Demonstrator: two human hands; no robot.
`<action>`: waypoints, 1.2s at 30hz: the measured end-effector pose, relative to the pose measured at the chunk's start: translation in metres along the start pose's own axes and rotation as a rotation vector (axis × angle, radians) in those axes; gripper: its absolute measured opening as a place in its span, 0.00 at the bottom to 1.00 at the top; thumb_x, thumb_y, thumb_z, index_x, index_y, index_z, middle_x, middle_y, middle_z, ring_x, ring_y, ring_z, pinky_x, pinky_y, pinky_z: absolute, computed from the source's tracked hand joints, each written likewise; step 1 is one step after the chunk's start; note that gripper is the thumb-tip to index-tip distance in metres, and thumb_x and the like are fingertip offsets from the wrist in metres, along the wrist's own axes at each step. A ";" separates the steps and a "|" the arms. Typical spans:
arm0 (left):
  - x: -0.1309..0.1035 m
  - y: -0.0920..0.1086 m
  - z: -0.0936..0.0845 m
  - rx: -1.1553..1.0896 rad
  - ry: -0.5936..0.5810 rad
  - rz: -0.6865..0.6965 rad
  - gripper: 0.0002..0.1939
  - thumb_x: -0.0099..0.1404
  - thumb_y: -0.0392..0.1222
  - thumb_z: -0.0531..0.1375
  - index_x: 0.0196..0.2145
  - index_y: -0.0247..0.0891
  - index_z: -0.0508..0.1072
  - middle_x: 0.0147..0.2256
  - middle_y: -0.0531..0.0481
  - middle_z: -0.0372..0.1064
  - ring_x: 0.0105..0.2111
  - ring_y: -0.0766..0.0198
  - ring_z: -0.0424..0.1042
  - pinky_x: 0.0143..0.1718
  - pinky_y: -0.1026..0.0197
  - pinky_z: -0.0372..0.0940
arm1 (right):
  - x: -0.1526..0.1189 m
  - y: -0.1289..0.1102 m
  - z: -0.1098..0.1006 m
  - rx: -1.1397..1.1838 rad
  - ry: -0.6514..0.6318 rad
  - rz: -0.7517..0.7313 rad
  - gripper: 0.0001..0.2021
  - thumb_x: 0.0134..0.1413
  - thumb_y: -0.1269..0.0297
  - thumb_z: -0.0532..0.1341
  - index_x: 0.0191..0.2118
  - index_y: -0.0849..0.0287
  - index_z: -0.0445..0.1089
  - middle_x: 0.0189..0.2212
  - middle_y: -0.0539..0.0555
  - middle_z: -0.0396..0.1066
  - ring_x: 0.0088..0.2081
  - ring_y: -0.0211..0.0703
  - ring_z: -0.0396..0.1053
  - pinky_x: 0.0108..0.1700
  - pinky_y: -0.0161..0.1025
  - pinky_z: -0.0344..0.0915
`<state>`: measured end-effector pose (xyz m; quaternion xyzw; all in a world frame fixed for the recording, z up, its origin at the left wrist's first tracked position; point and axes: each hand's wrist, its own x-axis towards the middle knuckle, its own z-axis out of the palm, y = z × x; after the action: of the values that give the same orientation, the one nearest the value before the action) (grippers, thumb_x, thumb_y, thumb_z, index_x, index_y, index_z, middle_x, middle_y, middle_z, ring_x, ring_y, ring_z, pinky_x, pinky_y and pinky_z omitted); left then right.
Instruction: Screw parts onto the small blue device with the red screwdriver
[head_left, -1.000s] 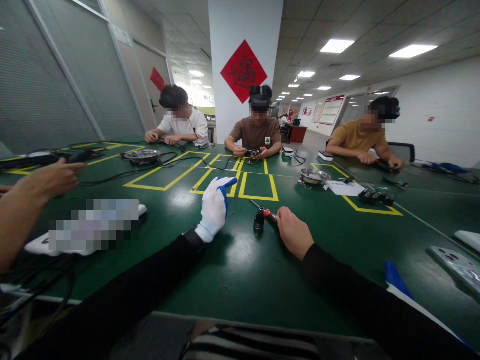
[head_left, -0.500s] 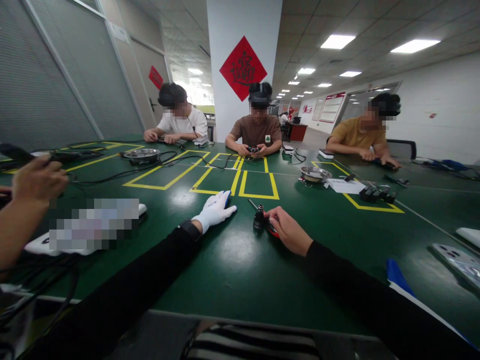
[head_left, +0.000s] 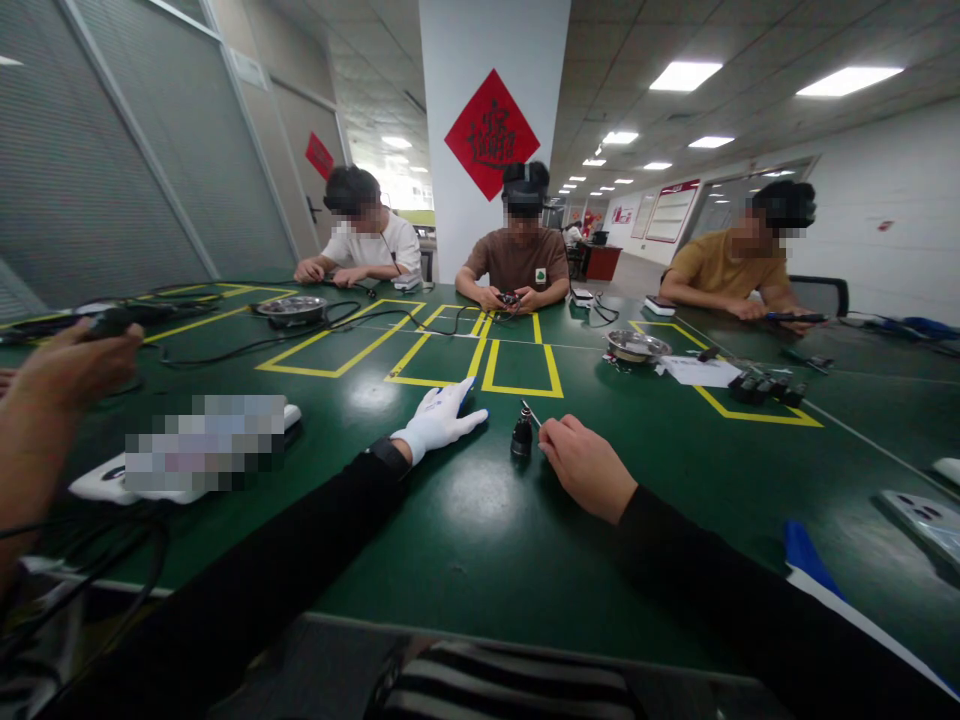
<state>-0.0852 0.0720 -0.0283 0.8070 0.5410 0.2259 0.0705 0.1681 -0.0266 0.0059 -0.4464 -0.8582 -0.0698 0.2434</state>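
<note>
My left hand (head_left: 444, 416) wears a white glove with blue on the fingers. Its fingers are stretched out over the green table, and nothing is in it. My bare right hand (head_left: 585, 458) is closed around a screwdriver (head_left: 532, 413), whose thin metal shaft points up and left. The handle is hidden inside the fingers. Just left of that hand, a small black part with a wide round base (head_left: 521, 437) stands upright on the table. The shaft's tip is near the top of this part; whether they touch I cannot tell.
A blue-and-white glove (head_left: 814, 560) and a phone (head_left: 919, 525) lie at the right. Several black parts (head_left: 765, 387) stand by a paper sheet (head_left: 699, 371) and a metal bowl (head_left: 637, 347). White devices (head_left: 97, 482) and a co-worker's hand (head_left: 79, 365) are at the left. Co-workers sit opposite.
My right hand has turned the screwdriver: its shaft has swung up beside the black part's top, and the red handle no longer shows. My left hand stays spread. The view shifted slightly.
</note>
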 end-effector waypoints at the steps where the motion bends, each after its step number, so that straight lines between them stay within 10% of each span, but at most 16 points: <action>1: 0.000 0.002 0.000 -0.025 0.015 -0.024 0.38 0.61 0.62 0.51 0.62 0.38 0.53 0.60 0.39 0.56 0.60 0.47 0.55 0.61 0.46 0.47 | 0.000 0.000 0.000 0.005 0.006 0.010 0.05 0.61 0.68 0.52 0.34 0.56 0.62 0.30 0.54 0.66 0.30 0.43 0.64 0.32 0.39 0.60; 9: -0.005 0.036 -0.014 -0.444 0.433 0.184 0.26 0.66 0.48 0.51 0.59 0.40 0.58 0.60 0.43 0.56 0.60 0.57 0.55 0.62 0.52 0.50 | -0.001 0.008 -0.002 0.008 0.011 0.006 0.04 0.60 0.66 0.55 0.35 0.57 0.66 0.30 0.53 0.69 0.33 0.43 0.67 0.34 0.38 0.61; 16: -0.028 0.080 -0.005 -0.365 0.147 0.445 0.43 0.51 0.49 0.66 0.61 0.39 0.55 0.62 0.41 0.51 0.62 0.51 0.50 0.63 0.49 0.48 | 0.000 0.013 -0.006 -0.015 0.000 -0.005 0.07 0.61 0.65 0.54 0.37 0.57 0.68 0.34 0.53 0.72 0.34 0.41 0.70 0.36 0.37 0.62; 36: -0.024 0.081 0.009 -0.735 -0.114 0.260 0.29 0.51 0.35 0.64 0.52 0.35 0.67 0.48 0.46 0.70 0.47 0.56 0.69 0.54 0.53 0.61 | 0.001 0.007 0.006 -0.172 0.092 -0.282 0.10 0.63 0.67 0.51 0.39 0.61 0.70 0.34 0.55 0.73 0.34 0.40 0.69 0.37 0.38 0.58</action>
<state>-0.0211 0.0190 -0.0139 0.8010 0.3127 0.3663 0.3555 0.1706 -0.0196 0.0004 -0.3371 -0.8912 -0.1967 0.2311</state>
